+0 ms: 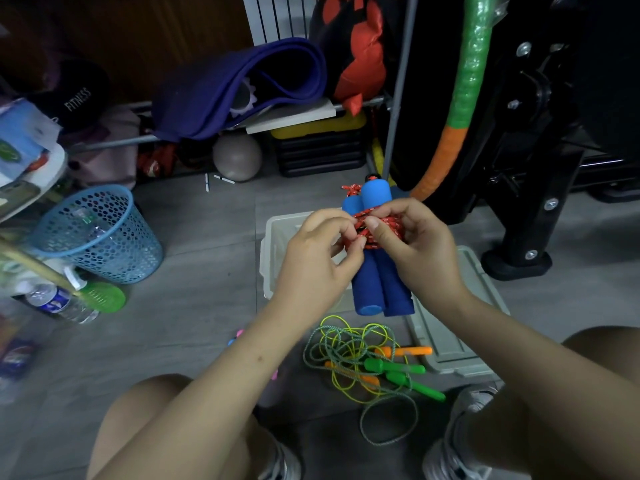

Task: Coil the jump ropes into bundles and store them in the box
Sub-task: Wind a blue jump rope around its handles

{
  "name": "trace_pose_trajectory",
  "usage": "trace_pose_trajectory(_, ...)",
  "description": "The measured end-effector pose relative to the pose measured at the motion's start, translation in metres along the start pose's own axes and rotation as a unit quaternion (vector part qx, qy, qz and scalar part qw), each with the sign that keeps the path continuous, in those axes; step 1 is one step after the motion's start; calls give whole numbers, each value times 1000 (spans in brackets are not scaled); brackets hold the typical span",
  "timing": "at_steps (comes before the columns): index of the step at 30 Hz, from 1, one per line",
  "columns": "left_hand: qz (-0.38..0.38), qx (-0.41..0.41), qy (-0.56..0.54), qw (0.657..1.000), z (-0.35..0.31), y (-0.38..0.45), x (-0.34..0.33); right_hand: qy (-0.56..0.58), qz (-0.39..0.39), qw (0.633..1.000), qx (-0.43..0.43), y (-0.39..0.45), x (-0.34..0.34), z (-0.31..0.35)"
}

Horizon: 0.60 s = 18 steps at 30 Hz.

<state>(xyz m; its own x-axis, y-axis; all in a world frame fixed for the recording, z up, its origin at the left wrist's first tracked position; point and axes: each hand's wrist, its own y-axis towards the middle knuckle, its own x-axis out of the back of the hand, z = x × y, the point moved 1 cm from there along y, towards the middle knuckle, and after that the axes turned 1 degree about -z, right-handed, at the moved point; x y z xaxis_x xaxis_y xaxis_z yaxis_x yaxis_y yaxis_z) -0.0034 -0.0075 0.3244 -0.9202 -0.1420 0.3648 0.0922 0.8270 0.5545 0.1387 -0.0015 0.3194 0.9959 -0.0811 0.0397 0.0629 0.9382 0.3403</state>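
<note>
Head view: both hands' fingertips (360,241) pinching red rope (389,224) around blue handles (372,282).

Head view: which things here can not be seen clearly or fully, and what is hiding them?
- Inside of the white box: hidden behind both hands and the blue foam handles.
- End of the red rope: covered by the left hand and right hand.
- Pink object: mostly behind the left forearm.
- Items at the left edge: blurred, cut off.
</note>
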Motion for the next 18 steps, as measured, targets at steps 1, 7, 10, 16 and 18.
trace_pose_trajectory(1,-2,-4,0,1000,0,0,-1,6,-4,1000,-3,0,-1,0)
trace_pose_trajectory(7,-1,3,-11,1000,1,0,-3,75,-13,996,-43,5,0,-1)
trace_pose_trajectory(10,-7,65,-39,997,7,1,-2,29,26,999,-29,8,0,-9)
trace_pose_trajectory(16,-31,178,-44,983,14,0,5,52,66,995,-52,3,-6,-16)
trace_pose_trajectory(18,-41,168,2,985,15,-1,7,61,79,993,-57,2,-8,-16)
